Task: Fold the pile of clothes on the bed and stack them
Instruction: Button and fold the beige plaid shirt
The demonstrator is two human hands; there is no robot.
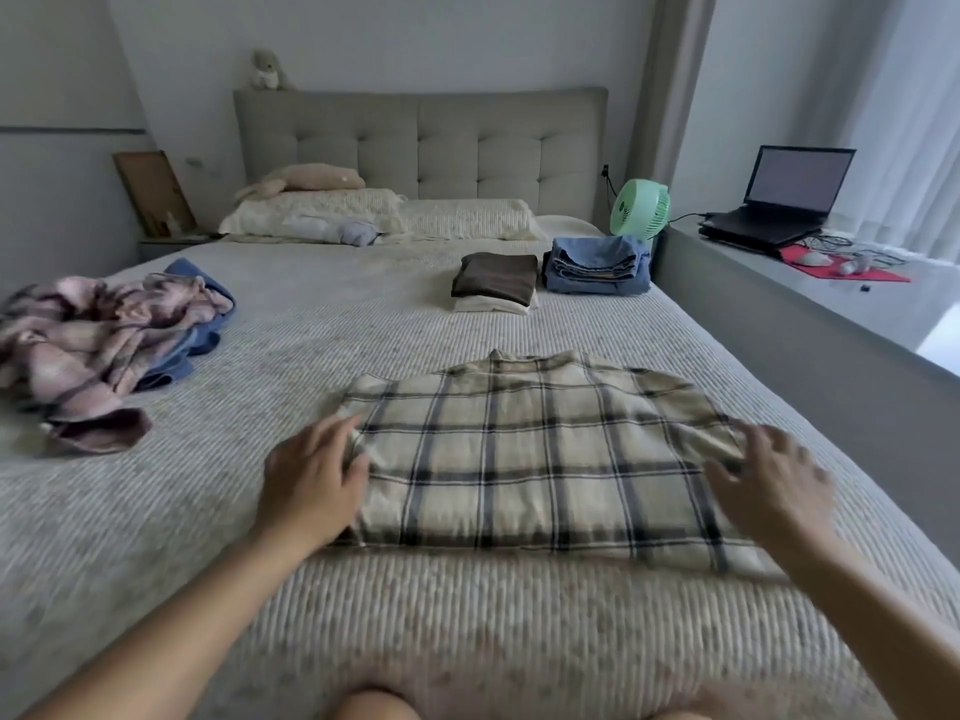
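— 2 hands, both at the plaid shirt (530, 459): which is nearer its work?

— About even, I'd say. The shirt lies flat on the near part of the bed (363, 324), collar pointing far, its long axis running left to right between the hands. The left hand (311, 485) rests on the shirt's left edge, fingers loosely spread, gripping nothing that I can see. The right hand (769, 485) is at the right edge with fingers spread; it's blurred, so I can't tell whether it touches the cloth. They sit well apart, 1 at each end.

— So the next fold?

— My guess is the sides come inward, each hand carrying its own edge toward the middle.

— And the rest?

— An unfolded heap (104, 345) of pink and blue clothes lies far left. 2 finished stacks sit far right: a brown-topped stack (496, 283) and a denim stack (597, 267). The ribbed bedspread looks soft, so cloth may drag. A green fan (640, 209) and a laptop (779, 200) stand on the right ledge.
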